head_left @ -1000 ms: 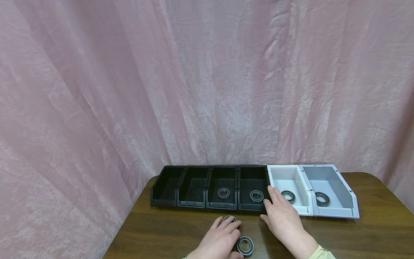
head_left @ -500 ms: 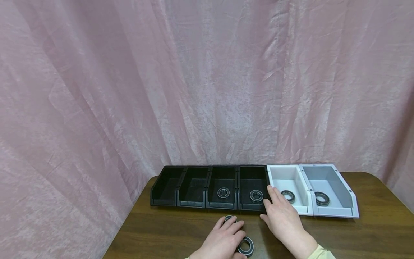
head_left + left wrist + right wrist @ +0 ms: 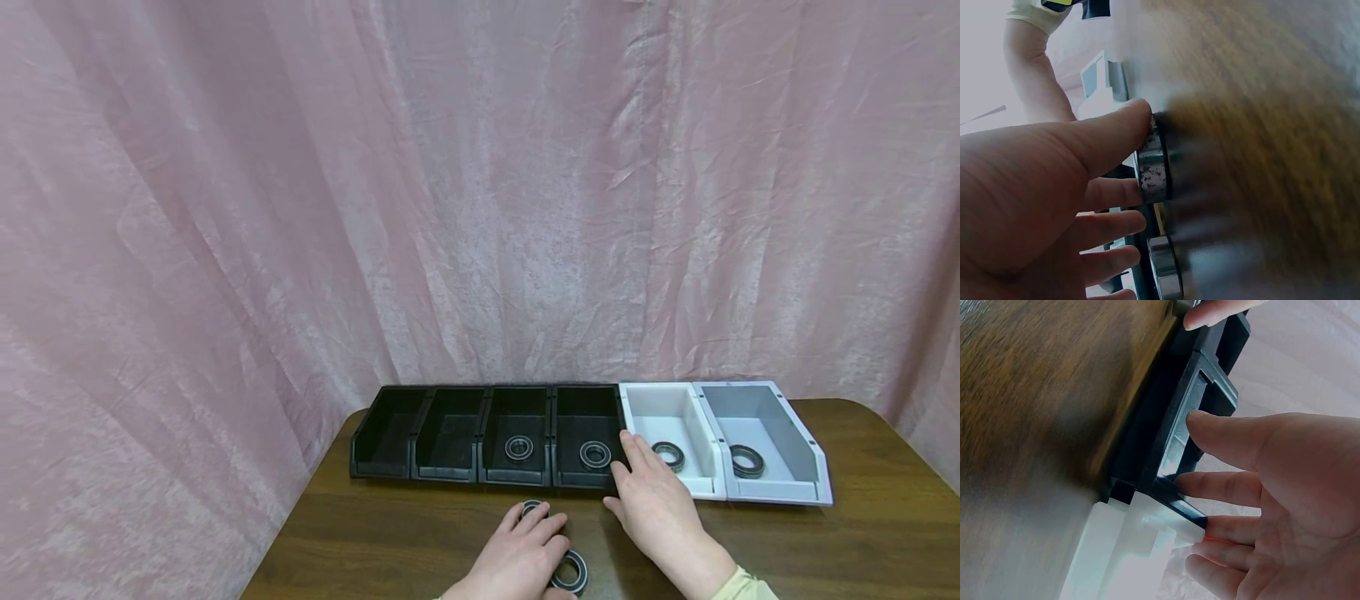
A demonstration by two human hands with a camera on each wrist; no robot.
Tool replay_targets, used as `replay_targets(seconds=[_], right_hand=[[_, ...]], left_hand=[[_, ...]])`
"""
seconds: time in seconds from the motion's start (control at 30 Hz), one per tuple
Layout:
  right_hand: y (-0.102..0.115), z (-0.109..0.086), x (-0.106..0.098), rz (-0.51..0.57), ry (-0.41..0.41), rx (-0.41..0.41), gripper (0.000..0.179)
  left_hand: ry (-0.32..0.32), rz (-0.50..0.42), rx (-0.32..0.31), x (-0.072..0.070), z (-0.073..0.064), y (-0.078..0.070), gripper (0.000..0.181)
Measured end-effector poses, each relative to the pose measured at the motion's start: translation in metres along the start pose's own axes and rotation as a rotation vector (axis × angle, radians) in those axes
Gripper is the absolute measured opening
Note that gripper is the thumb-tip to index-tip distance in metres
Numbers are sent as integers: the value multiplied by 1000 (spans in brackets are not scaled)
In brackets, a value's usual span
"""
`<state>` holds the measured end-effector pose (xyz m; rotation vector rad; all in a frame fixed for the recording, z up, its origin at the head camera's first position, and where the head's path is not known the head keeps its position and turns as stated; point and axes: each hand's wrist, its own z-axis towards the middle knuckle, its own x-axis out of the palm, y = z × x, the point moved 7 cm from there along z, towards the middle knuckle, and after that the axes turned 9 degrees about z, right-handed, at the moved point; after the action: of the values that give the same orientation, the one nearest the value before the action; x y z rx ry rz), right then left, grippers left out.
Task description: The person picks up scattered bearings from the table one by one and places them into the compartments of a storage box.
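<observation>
On the table, my left hand (image 3: 513,558) has its thumb and index finger at opposite sides of a metal ball bearing (image 3: 572,573) and pinches it; the left wrist view shows this bearing's rim (image 3: 1152,165) between them. Its other fingers reach over a second bearing (image 3: 534,508), partly hidden. My right hand (image 3: 656,504) rests with extended fingers at the front, where a black bin (image 3: 588,482) meets the white bin (image 3: 708,487). In the right wrist view those fingers (image 3: 1222,487) lie by the bins' edges and hold nothing.
Several black bins stand in a row, left of the white bin and a grey-white bin (image 3: 783,493). Single bearings lie in two black bins (image 3: 519,448), in the white bin (image 3: 667,455) and in the grey-white one (image 3: 747,461). A pink curtain (image 3: 480,208) hangs behind.
My left hand has shifted slightly right, closer around the near bearing, uncovering more of the farther one. My right hand stays in place.
</observation>
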<state>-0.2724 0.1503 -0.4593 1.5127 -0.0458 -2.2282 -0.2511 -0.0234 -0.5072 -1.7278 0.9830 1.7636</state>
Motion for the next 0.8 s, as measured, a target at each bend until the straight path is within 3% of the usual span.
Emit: replay_targets(seconds=[0.8], right_hand=[[0, -2, 1, -6, -18, -15, 46]], left_hand=[[9, 21, 10, 4, -1, 0, 48]])
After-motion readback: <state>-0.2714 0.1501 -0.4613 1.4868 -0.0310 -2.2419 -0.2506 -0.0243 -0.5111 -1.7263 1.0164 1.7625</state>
